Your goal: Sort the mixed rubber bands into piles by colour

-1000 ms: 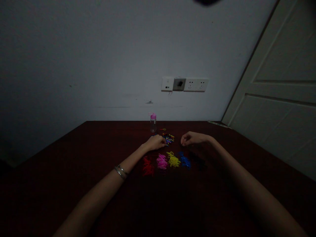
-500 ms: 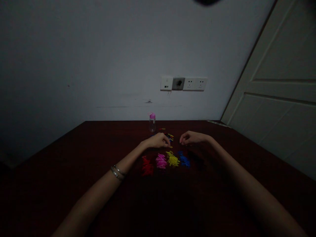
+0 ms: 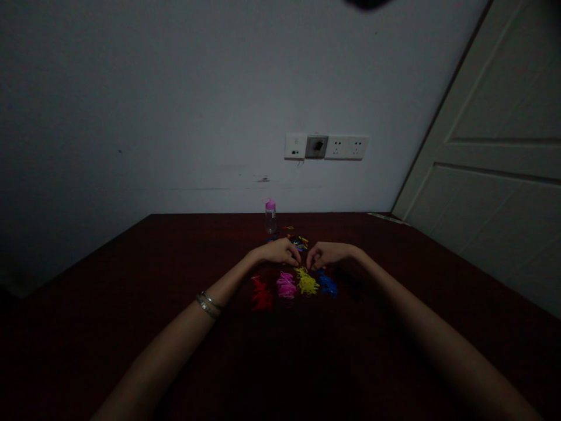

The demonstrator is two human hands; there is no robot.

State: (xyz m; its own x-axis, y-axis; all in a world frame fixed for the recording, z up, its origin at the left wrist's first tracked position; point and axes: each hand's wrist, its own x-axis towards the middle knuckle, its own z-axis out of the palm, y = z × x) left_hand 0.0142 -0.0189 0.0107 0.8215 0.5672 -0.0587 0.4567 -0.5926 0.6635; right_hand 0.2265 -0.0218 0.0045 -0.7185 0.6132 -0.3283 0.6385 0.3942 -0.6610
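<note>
Small loops that look like rubber bands lie sorted by colour: a red pile (image 3: pixel 262 295), a pink pile (image 3: pixel 286 286), a yellow pile (image 3: pixel 307 283) and a blue pile (image 3: pixel 328 285). My left hand (image 3: pixel 280 251) has its fingers pinched together just behind the yellow pile. Close to it on the right, my right hand (image 3: pixel 328 255) is also closed, fingertips pointing down behind the yellow and blue piles. Whatever either pinch holds is too small and dark to make out. Beyond the hands lies a mixed heap of coloured bands (image 3: pixel 300 242), partly covered by my left hand.
A clear bottle with a pink cap (image 3: pixel 270 217) stands near the back of the dark red table (image 3: pixel 210 234). Beside it lies a loose yellow and red band (image 3: pixel 288 228). Behind are a wall with sockets (image 3: pixel 346 147) and, to the right, a pale door (image 3: pixel 491 146).
My right hand has moved left and slightly toward me, close to my left hand. The yellow band seen at my left fingertips before can no longer be made out there.
</note>
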